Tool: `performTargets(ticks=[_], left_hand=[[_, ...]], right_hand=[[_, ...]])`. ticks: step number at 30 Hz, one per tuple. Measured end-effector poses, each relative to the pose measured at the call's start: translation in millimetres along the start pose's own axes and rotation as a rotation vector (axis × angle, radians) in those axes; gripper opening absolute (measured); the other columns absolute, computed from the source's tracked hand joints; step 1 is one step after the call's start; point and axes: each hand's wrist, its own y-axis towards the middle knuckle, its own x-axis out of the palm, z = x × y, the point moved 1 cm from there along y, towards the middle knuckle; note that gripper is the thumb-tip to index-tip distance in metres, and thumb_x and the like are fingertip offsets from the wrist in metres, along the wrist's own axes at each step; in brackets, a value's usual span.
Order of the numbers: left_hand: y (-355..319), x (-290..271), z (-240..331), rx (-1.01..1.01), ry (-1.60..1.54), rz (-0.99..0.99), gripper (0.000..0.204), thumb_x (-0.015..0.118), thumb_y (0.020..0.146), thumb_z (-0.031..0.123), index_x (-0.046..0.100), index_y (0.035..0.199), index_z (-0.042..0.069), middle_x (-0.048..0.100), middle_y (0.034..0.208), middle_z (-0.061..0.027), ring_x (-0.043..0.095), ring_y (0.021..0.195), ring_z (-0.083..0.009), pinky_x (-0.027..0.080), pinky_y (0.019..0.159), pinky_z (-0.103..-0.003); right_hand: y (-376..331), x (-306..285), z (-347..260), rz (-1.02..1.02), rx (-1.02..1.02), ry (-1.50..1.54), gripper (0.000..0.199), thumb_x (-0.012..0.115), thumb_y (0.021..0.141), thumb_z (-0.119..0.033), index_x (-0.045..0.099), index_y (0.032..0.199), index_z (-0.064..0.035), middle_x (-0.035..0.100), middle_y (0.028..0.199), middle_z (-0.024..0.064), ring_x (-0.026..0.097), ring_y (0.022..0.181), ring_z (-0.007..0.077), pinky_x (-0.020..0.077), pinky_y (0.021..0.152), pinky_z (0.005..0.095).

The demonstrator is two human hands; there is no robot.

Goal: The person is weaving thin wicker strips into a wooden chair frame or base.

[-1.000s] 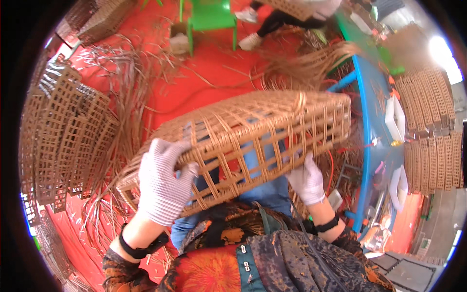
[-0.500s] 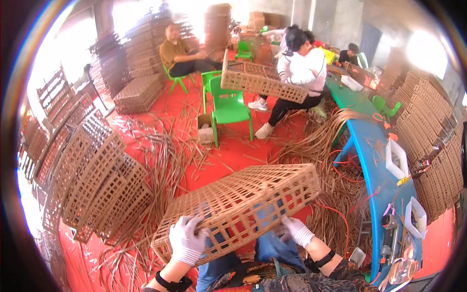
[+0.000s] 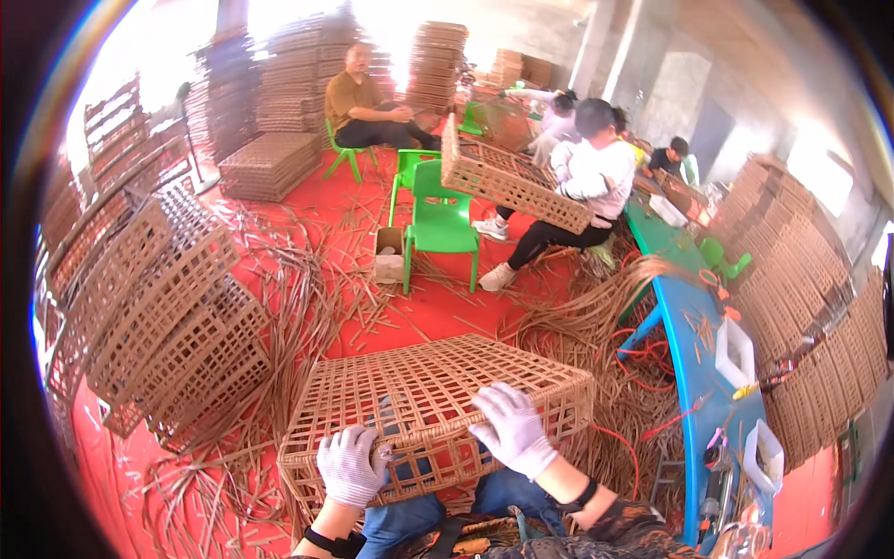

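Observation:
A brown woven wicker basket point(image 3: 447, 384) with an open lattice rests across my lap, its latticed bottom facing up. My left hand point(image 3: 352, 466), in a white striped glove, grips its near edge toward the left, fingers curled over the weave. The gloved right hand point(image 3: 515, 429) lies on the near upper edge right of the middle, fingers stretched out flat over the lattice. Blue trousers point(image 3: 405, 522) show beneath the basket.
Loose cane strips point(image 3: 596, 326) lie heaped on the red floor. Wicker baskets are stacked at left point(image 3: 177, 317) and right point(image 3: 792, 261). A blue table point(image 3: 684, 326) with white trays runs along my right. Green chairs point(image 3: 441, 219) and a seated person point(image 3: 596, 163) holding another basket are ahead.
My right hand has moved from the basket's lower near side up onto its top edge. The basket has tipped so more of its latticed bottom shows. The left hand keeps its grip.

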Motion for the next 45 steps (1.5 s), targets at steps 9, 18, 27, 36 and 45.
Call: performTargets(ticks=[9,18,27,36,45], left_hand=[[-11,3,-5,-0.025,0.003,0.021,0.024,0.069,0.076,0.025,0.067,0.096,0.011,0.062,0.096,-0.0045,0.060,0.089,-0.0248,0.043,0.082,-0.040],[-7,6,-2,-0.008,0.019,0.017,0.024,0.067,0.078,0.022,0.067,0.098,0.010,0.062,0.098,-0.0061,0.060,0.090,-0.0269,0.042,0.084,-0.040],[-8,12,0,-0.039,0.024,0.003,0.021,0.063,0.081,0.022,0.067,0.097,0.009,0.063,0.099,-0.0075,0.059,0.090,-0.0277,0.042,0.085,-0.041],[-6,9,2,-0.024,0.050,0.013,0.022,0.065,0.079,0.023,0.068,0.097,0.010,0.064,0.099,-0.0068,0.061,0.090,-0.0284,0.043,0.085,-0.042],[-7,9,0,-0.030,0.035,0.009,0.021,0.065,0.080,0.023,0.069,0.098,0.012,0.063,0.098,-0.0056,0.061,0.089,-0.0266,0.043,0.082,-0.040]], right_hand=[[-22,56,12,0.150,0.019,0.004,0.026,0.067,0.083,-0.015,0.064,0.108,-0.0083,0.061,0.114,0.0098,0.053,0.117,0.0311,0.0376,0.102,0.0466],[-10,0,19,0.280,0.043,0.121,0.033,0.067,0.086,-0.016,0.061,0.115,-0.0047,0.061,0.119,0.0137,0.056,0.112,0.0330,0.0402,0.100,0.0455],[-8,-10,29,0.204,0.154,0.195,0.035,0.067,0.087,-0.019,0.060,0.118,-0.0036,0.065,0.112,0.0154,0.061,0.105,0.0329,0.0453,0.093,0.0436],[-17,5,38,-0.089,0.303,0.276,0.047,0.064,0.092,-0.033,0.055,0.128,-0.0039,0.068,0.105,0.0189,0.064,0.099,0.0364,0.0500,0.087,0.0444],[7,-158,50,0.509,0.251,-0.108,0.071,0.060,0.094,-0.044,0.040,0.141,0.0046,0.049,0.140,0.0209,0.047,0.131,0.0346,0.0347,0.110,0.0423]])
